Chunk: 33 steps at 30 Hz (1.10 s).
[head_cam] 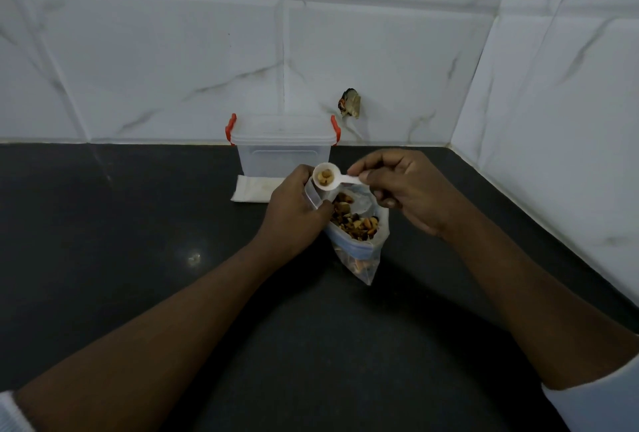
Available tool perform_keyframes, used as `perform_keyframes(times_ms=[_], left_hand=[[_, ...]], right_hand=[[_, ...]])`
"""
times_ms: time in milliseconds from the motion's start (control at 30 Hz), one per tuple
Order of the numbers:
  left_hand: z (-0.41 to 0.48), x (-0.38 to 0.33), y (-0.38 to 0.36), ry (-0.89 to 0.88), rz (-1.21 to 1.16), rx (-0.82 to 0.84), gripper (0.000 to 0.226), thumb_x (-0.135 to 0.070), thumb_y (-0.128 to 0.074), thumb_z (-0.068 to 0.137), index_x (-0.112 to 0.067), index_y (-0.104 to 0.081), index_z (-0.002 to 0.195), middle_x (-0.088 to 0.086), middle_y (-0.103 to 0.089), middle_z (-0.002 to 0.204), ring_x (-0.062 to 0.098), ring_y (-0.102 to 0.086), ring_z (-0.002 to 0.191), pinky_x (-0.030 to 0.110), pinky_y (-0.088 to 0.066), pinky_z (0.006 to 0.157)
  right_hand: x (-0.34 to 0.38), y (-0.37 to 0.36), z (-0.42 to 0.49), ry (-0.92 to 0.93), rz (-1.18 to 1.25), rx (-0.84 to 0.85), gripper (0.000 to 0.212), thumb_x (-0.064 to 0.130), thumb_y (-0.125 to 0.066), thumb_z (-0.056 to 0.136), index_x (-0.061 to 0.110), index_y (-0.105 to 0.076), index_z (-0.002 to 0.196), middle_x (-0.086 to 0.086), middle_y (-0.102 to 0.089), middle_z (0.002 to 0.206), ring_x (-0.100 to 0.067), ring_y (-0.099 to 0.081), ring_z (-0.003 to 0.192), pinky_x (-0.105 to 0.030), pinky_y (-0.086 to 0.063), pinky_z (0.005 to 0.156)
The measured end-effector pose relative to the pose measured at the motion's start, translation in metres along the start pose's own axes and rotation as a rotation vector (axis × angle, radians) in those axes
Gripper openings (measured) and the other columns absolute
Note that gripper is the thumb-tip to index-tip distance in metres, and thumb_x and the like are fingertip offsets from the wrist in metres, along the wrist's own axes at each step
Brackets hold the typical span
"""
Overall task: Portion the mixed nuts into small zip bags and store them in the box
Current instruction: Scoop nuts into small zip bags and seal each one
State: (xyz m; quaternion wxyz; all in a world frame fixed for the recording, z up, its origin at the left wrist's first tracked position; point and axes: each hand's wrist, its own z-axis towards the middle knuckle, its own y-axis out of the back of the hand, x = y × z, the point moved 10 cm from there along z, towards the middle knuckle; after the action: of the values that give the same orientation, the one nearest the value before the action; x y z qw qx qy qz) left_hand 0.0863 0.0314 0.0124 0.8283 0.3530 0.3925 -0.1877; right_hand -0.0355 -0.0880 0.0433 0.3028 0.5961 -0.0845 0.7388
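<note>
A clear zip bag (359,255) of mixed nuts (352,219) lies open on the black counter. My left hand (294,210) grips the bag's mouth at its left edge. My right hand (401,186) pinches the handle of a small white plastic spoon (326,177), whose bowl holds a few nuts just above the bag's mouth. Behind the hands stands a clear plastic box (281,146) with red latches and its lid on. A flat stack of small white zip bags (254,189) lies in front of the box, partly hidden by my left hand.
The black counter (138,224) ends at white tiled walls behind and to the right. A small dark object (351,103) sticks out of the back wall beside the box.
</note>
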Motion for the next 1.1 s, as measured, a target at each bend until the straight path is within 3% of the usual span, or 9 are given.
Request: perform_keyframes(times_ms=[133,200,300,433,533,700,833,1000,1100], left_hand=[[0.0,0.005,0.0,0.019,-0.024,-0.008,0.034,-0.02,-0.074,0.09,-0.022,-0.056,0.119,-0.01,-0.063,0.11,0.004,-0.061,0.102,0.016,-0.048,0.078],[0.0,0.004,0.0,0.011,-0.024,-0.011,0.035,-0.017,-0.075,0.089,-0.023,-0.054,0.117,-0.01,-0.062,0.109,0.006,-0.061,0.101,0.017,-0.048,0.077],[0.0,0.003,0.001,0.013,-0.028,-0.009,0.034,-0.017,-0.073,0.09,-0.025,-0.053,0.117,-0.01,-0.061,0.11,0.004,-0.06,0.102,0.019,-0.048,0.078],[0.0,0.0,0.002,0.019,-0.009,-0.007,0.03,-0.016,-0.071,0.09,-0.026,-0.054,0.112,-0.015,-0.06,0.105,-0.001,-0.057,0.099,0.014,-0.043,0.075],[-0.001,-0.002,0.002,0.011,-0.003,-0.008,0.028,-0.015,-0.071,0.091,-0.026,-0.056,0.111,-0.016,-0.06,0.104,-0.001,-0.057,0.099,0.011,-0.042,0.075],[-0.001,-0.001,0.002,0.02,-0.001,-0.015,0.027,-0.016,-0.071,0.091,-0.027,-0.056,0.111,-0.015,-0.06,0.104,-0.001,-0.058,0.098,0.006,-0.041,0.07],[0.0,-0.004,0.002,0.004,0.007,-0.017,0.026,-0.018,-0.071,0.091,-0.027,-0.056,0.11,-0.015,-0.06,0.103,-0.002,-0.057,0.097,0.001,-0.041,0.069],[0.0,-0.003,0.001,0.004,0.02,-0.01,0.026,-0.017,-0.071,0.091,-0.027,-0.056,0.111,-0.015,-0.06,0.105,-0.002,-0.057,0.098,0.003,-0.042,0.069],[0.0,-0.003,0.001,0.003,0.033,-0.006,0.027,-0.018,-0.072,0.091,-0.028,-0.056,0.111,-0.015,-0.059,0.104,-0.003,-0.057,0.098,0.004,-0.042,0.07]], right_hand=[[0.015,-0.01,-0.004,0.131,-0.328,0.067,0.018,0.006,-0.067,0.097,0.015,-0.079,0.106,0.001,-0.077,0.1,-0.01,-0.07,0.09,-0.023,-0.056,0.076],[0.017,-0.012,-0.004,0.156,-0.387,0.093,0.019,0.007,-0.069,0.096,0.016,-0.079,0.109,0.003,-0.077,0.103,-0.013,-0.071,0.1,-0.026,-0.058,0.088],[0.02,-0.008,-0.004,0.166,-0.344,0.067,0.019,0.004,-0.068,0.096,0.015,-0.079,0.108,0.005,-0.078,0.101,-0.009,-0.071,0.096,-0.022,-0.056,0.08],[0.02,0.018,-0.002,0.173,-0.416,-0.072,0.021,0.0,-0.065,0.093,0.015,-0.08,0.096,0.004,-0.077,0.088,-0.01,-0.063,0.067,-0.021,-0.049,0.062],[0.012,0.016,-0.002,0.161,-0.72,-0.018,0.022,0.006,-0.065,0.091,0.021,-0.08,0.096,0.01,-0.075,0.091,0.002,-0.066,0.076,-0.013,-0.046,0.067],[-0.017,-0.007,0.004,0.078,-0.984,0.157,0.025,0.016,-0.063,0.094,0.022,-0.079,0.112,0.003,-0.076,0.108,-0.007,-0.067,0.088,-0.029,-0.056,0.08],[-0.001,0.008,0.002,0.081,-0.943,0.042,0.02,0.015,-0.063,0.09,0.02,-0.081,0.099,0.004,-0.075,0.09,-0.011,-0.068,0.079,-0.039,-0.059,0.074],[-0.013,0.0,0.001,0.057,-0.937,0.105,0.024,0.015,-0.062,0.094,0.023,-0.08,0.107,0.005,-0.076,0.1,-0.011,-0.07,0.084,-0.039,-0.06,0.079],[-0.009,0.004,0.002,0.033,-0.941,0.083,0.02,0.016,-0.063,0.092,0.022,-0.08,0.1,0.005,-0.075,0.096,-0.008,-0.069,0.084,-0.037,-0.06,0.08]])
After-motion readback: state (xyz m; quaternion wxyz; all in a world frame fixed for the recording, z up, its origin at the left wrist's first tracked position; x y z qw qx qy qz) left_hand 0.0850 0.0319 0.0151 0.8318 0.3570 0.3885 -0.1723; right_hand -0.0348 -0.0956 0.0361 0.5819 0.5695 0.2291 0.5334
